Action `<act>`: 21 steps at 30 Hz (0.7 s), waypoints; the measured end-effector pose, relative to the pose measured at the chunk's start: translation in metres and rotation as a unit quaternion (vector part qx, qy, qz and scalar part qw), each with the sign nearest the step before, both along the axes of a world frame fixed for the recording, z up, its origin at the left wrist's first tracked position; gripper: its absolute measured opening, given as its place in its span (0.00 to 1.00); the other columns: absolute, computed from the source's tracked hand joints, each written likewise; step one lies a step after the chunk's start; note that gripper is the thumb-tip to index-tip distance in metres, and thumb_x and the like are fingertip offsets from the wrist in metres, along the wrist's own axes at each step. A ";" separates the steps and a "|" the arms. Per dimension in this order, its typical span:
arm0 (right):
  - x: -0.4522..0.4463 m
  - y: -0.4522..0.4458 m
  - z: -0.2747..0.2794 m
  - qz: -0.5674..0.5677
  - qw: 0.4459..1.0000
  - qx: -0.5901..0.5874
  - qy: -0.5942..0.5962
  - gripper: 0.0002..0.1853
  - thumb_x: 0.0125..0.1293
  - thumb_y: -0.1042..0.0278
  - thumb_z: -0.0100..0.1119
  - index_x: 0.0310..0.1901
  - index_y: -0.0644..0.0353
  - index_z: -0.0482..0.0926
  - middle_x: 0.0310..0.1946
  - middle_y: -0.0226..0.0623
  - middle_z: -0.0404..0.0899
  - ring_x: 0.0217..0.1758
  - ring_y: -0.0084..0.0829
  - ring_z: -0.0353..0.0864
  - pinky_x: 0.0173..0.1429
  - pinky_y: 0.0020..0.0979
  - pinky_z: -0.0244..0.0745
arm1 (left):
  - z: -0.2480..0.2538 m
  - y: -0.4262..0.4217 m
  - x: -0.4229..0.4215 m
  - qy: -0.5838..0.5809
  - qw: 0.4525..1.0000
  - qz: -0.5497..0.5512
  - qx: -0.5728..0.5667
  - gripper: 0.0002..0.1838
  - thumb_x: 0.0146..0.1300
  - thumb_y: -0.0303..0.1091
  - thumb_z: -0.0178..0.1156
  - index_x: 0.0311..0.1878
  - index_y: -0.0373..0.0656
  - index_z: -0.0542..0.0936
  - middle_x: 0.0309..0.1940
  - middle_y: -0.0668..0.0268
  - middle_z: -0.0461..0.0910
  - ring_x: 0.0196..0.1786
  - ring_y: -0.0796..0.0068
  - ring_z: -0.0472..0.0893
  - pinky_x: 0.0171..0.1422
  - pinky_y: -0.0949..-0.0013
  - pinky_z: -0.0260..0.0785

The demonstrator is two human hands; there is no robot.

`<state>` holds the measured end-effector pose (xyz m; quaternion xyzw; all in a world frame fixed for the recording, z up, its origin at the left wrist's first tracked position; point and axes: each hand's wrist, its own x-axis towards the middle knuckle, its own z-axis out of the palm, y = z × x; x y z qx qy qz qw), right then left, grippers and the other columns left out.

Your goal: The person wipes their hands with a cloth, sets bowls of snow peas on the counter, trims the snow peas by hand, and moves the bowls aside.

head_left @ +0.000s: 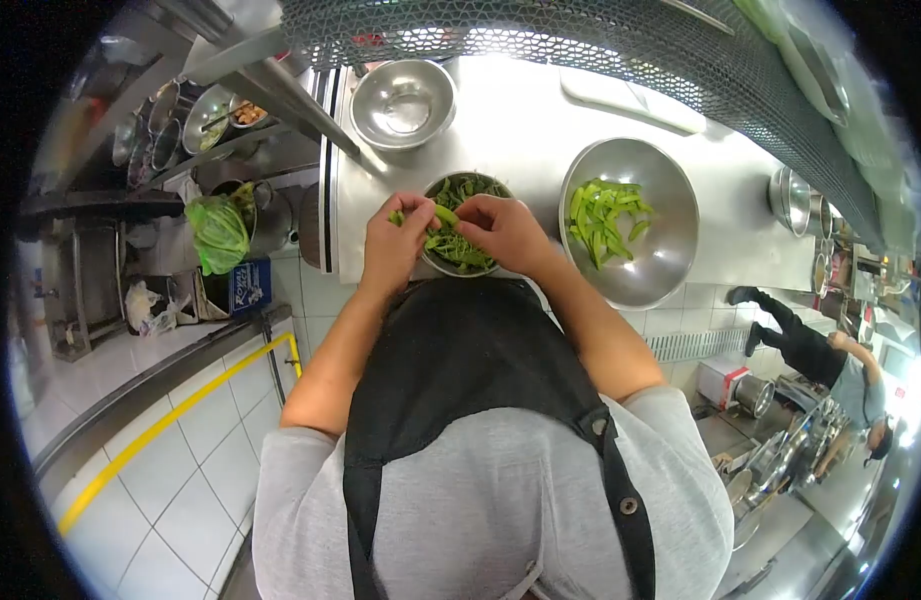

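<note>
Over a metal bowl [442, 268] filled with leafy-looking green pieces [465, 190], both hands meet at a green pod [445, 214]. The fingers of my left hand [396, 240] pinch its left end, where a bit of green also shows. My right hand [505, 232] has thumb and fingertips closed at the pod's other end. To the right, a large steel bowl [670, 235] holds several flat, bright green pods [602, 215].
A second steel bowl [403, 105] stands at the back left of the steel counter [510, 120]. A white board [620, 98] lies at the back, under a perforated shelf [540, 35]. Leafy greens [218, 232] are at the left. Another person [830, 355] stands far right.
</note>
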<state>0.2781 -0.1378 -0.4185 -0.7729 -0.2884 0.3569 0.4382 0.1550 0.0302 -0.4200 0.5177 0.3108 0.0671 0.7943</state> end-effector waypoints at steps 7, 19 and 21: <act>0.001 -0.001 0.010 0.033 0.998 0.056 -0.001 0.13 0.69 0.65 0.68 0.50 0.63 0.86 0.36 0.35 0.87 0.38 0.23 0.82 0.47 0.32 0.80 | 0.000 0.005 -0.011 -0.006 0.999 -0.027 0.031 0.05 0.76 0.33 0.62 0.48 0.42 0.80 0.32 0.69 0.83 0.26 0.90 0.68 0.28 0.81 0.58; 0.000 -0.003 0.011 0.071 0.975 0.012 -0.211 0.10 0.65 0.67 0.65 0.44 0.62 0.85 0.32 0.50 0.85 0.36 0.46 0.86 0.45 0.42 0.80 | 0.023 0.007 -0.001 -0.048 0.783 -0.242 0.571 0.11 0.67 0.38 0.69 0.49 0.46 0.86 0.44 0.62 0.84 0.44 0.55 0.86 0.50 0.58 0.79; -0.004 -0.002 0.006 0.026 0.978 0.008 -0.206 0.10 0.65 0.67 0.65 0.44 0.62 0.85 0.31 0.49 0.85 0.34 0.42 0.86 0.44 0.41 0.80 | 0.019 0.006 0.003 -0.072 0.781 -0.232 0.576 0.11 0.65 0.36 0.69 0.49 0.47 0.87 0.42 0.60 0.84 0.43 0.55 0.86 0.48 0.58 0.79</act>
